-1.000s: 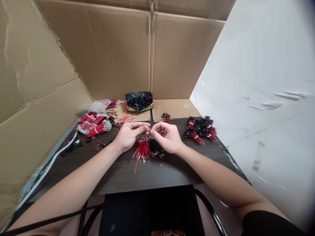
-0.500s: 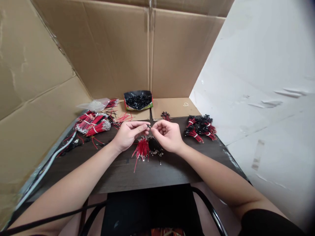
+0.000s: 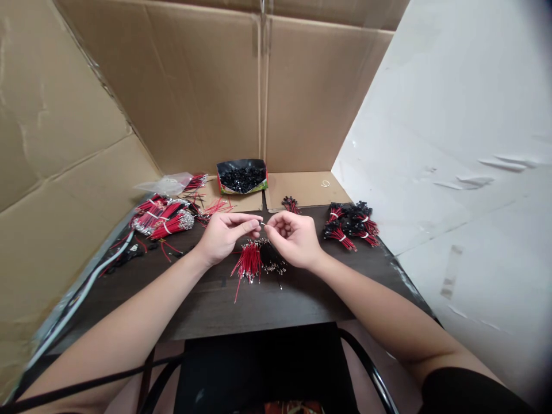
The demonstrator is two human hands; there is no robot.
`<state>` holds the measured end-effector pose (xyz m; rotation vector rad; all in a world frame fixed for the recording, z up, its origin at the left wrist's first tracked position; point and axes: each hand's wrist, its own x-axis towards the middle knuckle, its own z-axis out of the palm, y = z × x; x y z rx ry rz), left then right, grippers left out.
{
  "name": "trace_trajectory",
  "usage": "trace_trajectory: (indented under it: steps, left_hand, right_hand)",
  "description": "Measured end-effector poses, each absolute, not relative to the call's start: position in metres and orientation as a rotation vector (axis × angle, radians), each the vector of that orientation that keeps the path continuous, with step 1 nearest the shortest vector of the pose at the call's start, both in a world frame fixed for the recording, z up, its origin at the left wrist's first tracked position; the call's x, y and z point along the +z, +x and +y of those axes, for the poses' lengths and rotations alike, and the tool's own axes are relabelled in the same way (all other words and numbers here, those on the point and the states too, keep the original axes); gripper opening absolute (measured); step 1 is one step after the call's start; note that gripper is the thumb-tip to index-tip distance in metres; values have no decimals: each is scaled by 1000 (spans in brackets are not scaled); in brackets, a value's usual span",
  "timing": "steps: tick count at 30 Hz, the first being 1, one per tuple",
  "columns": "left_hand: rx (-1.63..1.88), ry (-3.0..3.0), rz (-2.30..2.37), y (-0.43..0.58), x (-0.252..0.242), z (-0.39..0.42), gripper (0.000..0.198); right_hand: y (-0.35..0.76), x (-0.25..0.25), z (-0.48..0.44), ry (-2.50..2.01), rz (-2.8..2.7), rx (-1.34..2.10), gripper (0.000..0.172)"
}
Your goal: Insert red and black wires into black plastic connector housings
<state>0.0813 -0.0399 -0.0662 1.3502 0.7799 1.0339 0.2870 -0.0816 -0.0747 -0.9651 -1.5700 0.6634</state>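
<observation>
Both hands meet above the table, thumb against forefinger. In the fingertips of my left hand [image 3: 225, 234], closed, is a small black connector piece [image 3: 260, 222], mostly covered. My right hand [image 3: 295, 238] is also closed; a thin wire with a pale metal tip [image 3: 264, 224] shows at its fingertips, right by the black piece. Whether the two are joined cannot be made out. Just below the hands lie a pile of red wires [image 3: 249, 261] and a pile of black wires [image 3: 272, 259], both with metal terminals at their ends.
A box [image 3: 222, 186] of small black connectors stands at the back. Tied red wire bundles [image 3: 161, 221] lie left beside a plastic bag [image 3: 166, 184]. Tied bundles with black connectors [image 3: 351, 224] sit right, a smaller bunch [image 3: 290, 203] behind my hands. Cardboard walls [image 3: 194, 86] enclose the table [image 3: 302, 305].
The hands stay in nearly the same place. The pale metal tip between the fingertips has turned slightly and shows a little more clearly.
</observation>
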Motion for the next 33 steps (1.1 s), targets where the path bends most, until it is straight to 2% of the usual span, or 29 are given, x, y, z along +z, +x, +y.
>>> trace_trajectory:
  steps: [7, 16, 24, 33]
  left_hand:
    - [964, 1137, 721, 84, -64, -41, 35]
    - [972, 1154, 756, 86, -67, -41, 35]
    - [973, 1472, 819, 83, -65, -42, 33]
    - [946, 1568, 816, 81, -57, -43, 33]
  right_hand:
    - [287, -72, -83, -973, -1560, 667, 10]
    - [287, -71, -83, -976, -1584, 672, 8]
    - [289, -71, -84, -995, -1657, 638, 8]
    - [295, -70, -84, -956, -1804, 492, 8]
